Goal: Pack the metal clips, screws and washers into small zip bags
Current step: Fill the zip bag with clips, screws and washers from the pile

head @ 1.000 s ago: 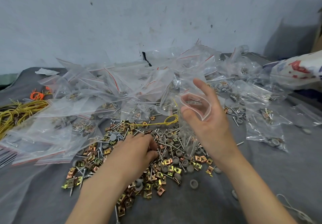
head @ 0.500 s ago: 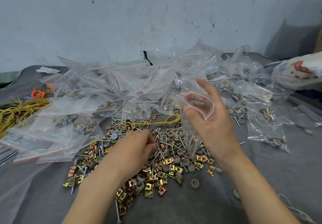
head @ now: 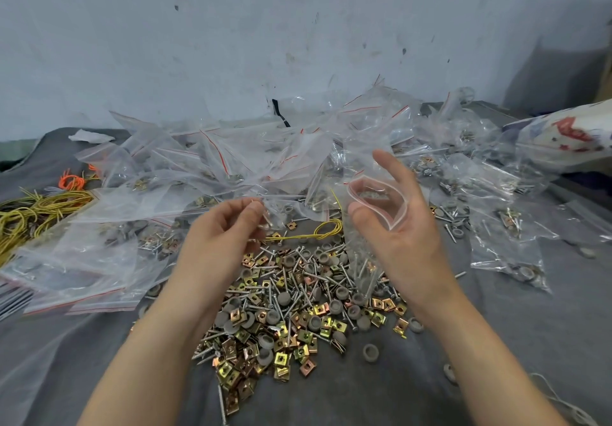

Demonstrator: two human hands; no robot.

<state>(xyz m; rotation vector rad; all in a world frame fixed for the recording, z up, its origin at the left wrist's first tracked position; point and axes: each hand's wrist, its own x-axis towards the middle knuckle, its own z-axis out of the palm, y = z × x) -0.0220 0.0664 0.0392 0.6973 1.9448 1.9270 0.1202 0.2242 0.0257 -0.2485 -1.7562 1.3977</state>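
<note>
**Open bag in the right hand, a screw pinched in the left**

The right hand [head: 407,237] holds a small clear zip bag [head: 364,256] above the pile. Thumb and fingers curl round its rim and spread the mouth into a rounded opening edged with a thin red line. The bag hangs down from the palm, crinkled and see-through, with several long silvery screws already lying in its lower end.

The left hand [head: 218,237] is raised just left of the bag, apart from it. Its fingers are curled, and thumb and forefinger nip a thin silvery piece that looks like a pinched screw [head: 265,218].

Below both hands, loose hardware lies heaped on the grey cloth [head: 496,326]:
- square clips [head: 281,356] in brassy yellow and copper tones, each with a centre hole
- slim pointed screws [head: 298,270]
- round grey washers [head: 370,352], cup-shaped

Behind the heap, filled bags [head: 231,167] with red seal lines pile up against the wall. Yellow wire [head: 43,207] lies far left.
</note>
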